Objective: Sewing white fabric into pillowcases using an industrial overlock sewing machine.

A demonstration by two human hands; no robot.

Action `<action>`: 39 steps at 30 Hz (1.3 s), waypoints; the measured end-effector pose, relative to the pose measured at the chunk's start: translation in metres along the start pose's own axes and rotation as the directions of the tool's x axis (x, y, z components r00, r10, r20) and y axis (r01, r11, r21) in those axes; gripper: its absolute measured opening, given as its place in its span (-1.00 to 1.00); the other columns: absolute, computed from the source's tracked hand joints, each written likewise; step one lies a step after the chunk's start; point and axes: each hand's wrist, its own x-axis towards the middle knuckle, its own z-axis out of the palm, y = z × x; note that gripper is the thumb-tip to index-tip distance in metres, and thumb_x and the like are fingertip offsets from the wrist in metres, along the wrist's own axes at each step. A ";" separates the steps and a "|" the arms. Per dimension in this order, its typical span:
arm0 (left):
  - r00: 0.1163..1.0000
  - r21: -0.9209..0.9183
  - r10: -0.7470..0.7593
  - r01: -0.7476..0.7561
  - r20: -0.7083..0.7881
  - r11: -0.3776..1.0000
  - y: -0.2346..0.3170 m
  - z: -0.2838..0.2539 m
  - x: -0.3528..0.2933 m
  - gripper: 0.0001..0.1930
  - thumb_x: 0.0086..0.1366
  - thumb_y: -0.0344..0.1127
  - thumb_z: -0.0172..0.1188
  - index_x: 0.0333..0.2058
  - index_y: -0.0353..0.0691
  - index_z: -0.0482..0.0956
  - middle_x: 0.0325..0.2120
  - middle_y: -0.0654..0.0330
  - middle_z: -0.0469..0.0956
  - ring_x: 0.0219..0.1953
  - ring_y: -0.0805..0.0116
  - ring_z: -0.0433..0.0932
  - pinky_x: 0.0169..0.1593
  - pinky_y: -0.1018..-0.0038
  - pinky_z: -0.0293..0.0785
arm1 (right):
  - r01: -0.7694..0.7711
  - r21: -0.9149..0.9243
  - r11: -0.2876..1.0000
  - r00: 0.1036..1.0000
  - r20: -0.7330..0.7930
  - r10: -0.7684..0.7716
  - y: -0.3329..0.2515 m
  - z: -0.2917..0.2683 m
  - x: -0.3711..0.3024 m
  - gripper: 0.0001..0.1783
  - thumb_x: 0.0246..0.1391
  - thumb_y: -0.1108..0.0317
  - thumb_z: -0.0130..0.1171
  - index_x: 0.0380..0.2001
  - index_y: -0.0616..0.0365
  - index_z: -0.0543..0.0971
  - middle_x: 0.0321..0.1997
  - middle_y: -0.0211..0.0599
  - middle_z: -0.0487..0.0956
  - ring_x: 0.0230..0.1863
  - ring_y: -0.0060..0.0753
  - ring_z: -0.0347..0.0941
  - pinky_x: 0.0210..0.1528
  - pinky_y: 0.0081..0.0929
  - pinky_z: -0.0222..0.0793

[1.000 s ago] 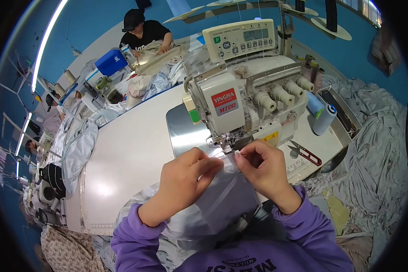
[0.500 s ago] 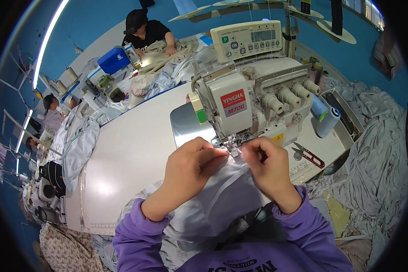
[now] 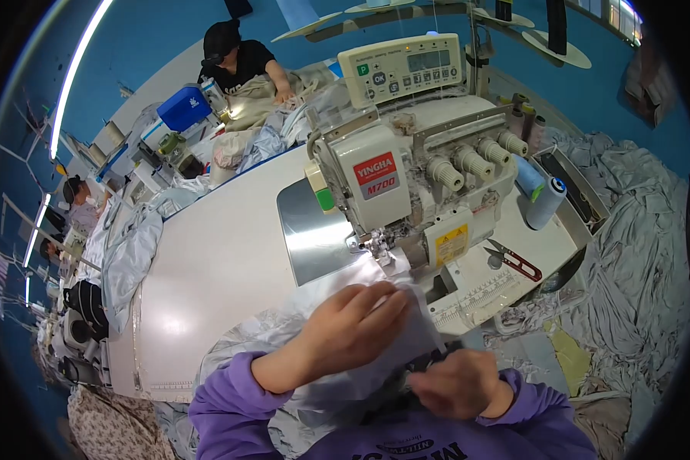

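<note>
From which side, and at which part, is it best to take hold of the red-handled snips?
Probably the red handle, coming from the person's right: its rounded end faces that way, while the spread, pointed blades face the sewing machine.

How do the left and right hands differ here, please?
The left hand lies over the pale fabric, near the sewing machine, while the right hand is lower and farther right. The left hand looks fairly sharp; the right hand is blurred. Both are bare, with purple sleeves at the wrists.

Bright tube light point(image 3: 69, 88) upper left, glare on metal plate point(image 3: 308, 228), blurred right hand point(image 3: 460, 383), fisheye distortion, dark edges
</note>
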 end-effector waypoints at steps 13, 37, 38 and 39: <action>0.991 -0.069 -0.117 0.122 0.069 0.990 -0.003 -0.003 0.010 -0.58 -0.09 -0.42 0.21 -0.14 -0.07 0.56 -0.20 0.23 0.45 -0.47 0.44 0.44 -0.43 0.54 0.45 | -0.080 -0.230 0.970 0.997 -0.011 0.079 0.011 0.010 -0.020 -0.68 -0.21 0.38 0.32 -0.28 0.05 0.55 -0.38 -0.38 0.52 -0.61 -0.46 0.43 -0.58 -0.54 0.34; 0.980 -0.258 -0.188 0.200 0.071 0.945 -0.014 -0.024 -0.012 -0.68 -0.07 -0.52 0.09 -0.24 -0.32 0.53 -0.19 0.12 0.53 -0.11 0.23 0.54 -0.15 0.46 0.52 | -0.711 0.703 0.008 0.484 0.481 0.731 0.041 0.038 0.021 -0.83 0.10 0.36 0.12 -0.41 0.28 0.51 -0.62 -0.36 0.50 -0.63 -0.60 0.40 -0.55 -0.67 0.30; 0.974 -0.269 -0.209 0.224 0.083 0.937 -0.017 -0.024 -0.011 -0.69 -0.06 -0.53 0.08 -0.25 -0.30 0.54 -0.19 0.13 0.54 -0.11 0.23 0.54 -0.14 0.47 0.52 | -0.702 0.712 0.030 0.508 0.471 0.721 0.041 0.038 0.023 -0.83 0.09 0.36 0.13 -0.43 0.27 0.49 -0.62 -0.36 0.50 -0.64 -0.60 0.40 -0.55 -0.67 0.30; 0.974 -0.267 -0.209 0.223 0.083 0.937 -0.020 -0.023 -0.009 -0.69 -0.06 -0.53 0.08 -0.25 -0.30 0.54 -0.19 0.13 0.54 -0.11 0.23 0.54 -0.14 0.47 0.52 | -0.692 0.720 0.053 0.533 0.460 0.711 0.042 0.037 0.024 -0.83 0.09 0.36 0.13 -0.45 0.27 0.48 -0.62 -0.37 0.49 -0.64 -0.59 0.40 -0.56 -0.67 0.30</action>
